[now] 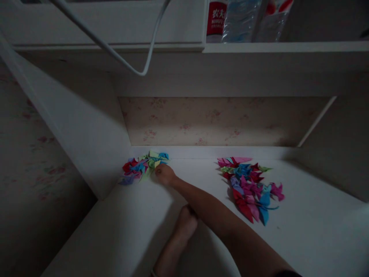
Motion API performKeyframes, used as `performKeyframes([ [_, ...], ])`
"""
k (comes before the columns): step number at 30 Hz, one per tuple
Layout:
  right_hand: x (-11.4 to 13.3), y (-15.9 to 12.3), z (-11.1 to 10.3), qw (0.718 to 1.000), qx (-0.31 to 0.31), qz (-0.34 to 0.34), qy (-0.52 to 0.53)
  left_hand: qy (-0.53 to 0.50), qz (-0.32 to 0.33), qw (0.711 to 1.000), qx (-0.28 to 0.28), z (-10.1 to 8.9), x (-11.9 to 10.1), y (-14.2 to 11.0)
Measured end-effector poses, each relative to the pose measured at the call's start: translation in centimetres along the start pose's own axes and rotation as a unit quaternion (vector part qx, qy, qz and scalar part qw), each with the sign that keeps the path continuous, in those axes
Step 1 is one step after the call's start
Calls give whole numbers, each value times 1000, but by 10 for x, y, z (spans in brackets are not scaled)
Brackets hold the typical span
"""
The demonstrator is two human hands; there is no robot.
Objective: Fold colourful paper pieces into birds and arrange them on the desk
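My right hand (165,174) reaches across to the left pile of colourful origami pieces (138,168), its fingers closed at the pile's right edge. Whatever it pinches, if anything, is hidden by the hand. Below my right forearm, my left hand (186,223) is curled closed over the white desk (127,231); its fingertips are tucked from sight, so I cannot tell what is in them. On the right lies a second pile of origami pieces (246,188) in pink, red, blue and purple, several with pointed, crane-like wings. Neither hand touches that pile.
A white shelf (276,47) overhangs the desk, with plastic bottles (240,21) standing on it. A white cable (123,59) hangs in a loop at the upper left. White side panels (83,127) and a floral back wall (213,121) enclose the desk.
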State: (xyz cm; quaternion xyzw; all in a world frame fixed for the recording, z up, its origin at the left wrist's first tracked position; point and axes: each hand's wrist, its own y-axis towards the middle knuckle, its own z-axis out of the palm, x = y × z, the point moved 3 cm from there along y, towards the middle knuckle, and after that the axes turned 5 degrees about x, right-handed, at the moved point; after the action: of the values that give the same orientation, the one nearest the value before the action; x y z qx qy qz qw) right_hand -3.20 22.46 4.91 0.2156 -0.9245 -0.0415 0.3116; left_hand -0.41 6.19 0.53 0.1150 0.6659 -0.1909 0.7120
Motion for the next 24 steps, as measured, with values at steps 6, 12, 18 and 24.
performKeyframes([
  [6, -28, -93, -51, 997, -80, 3, 21, 14, -14, 1000, 12, 0, -10, -9],
  [12, -47, -212, -86, 982, -184, 13, 33, 12, -1, 1000, -7, 0, -7, -8],
  [18, -33, -277, -73, 986, -135, -74, 67, 64, 36, 996, 40, 10, -6, -13],
  [24, -33, -286, -64, 987, -106, -117, 22, 111, 62, 992, 22, 10, -6, -18],
])
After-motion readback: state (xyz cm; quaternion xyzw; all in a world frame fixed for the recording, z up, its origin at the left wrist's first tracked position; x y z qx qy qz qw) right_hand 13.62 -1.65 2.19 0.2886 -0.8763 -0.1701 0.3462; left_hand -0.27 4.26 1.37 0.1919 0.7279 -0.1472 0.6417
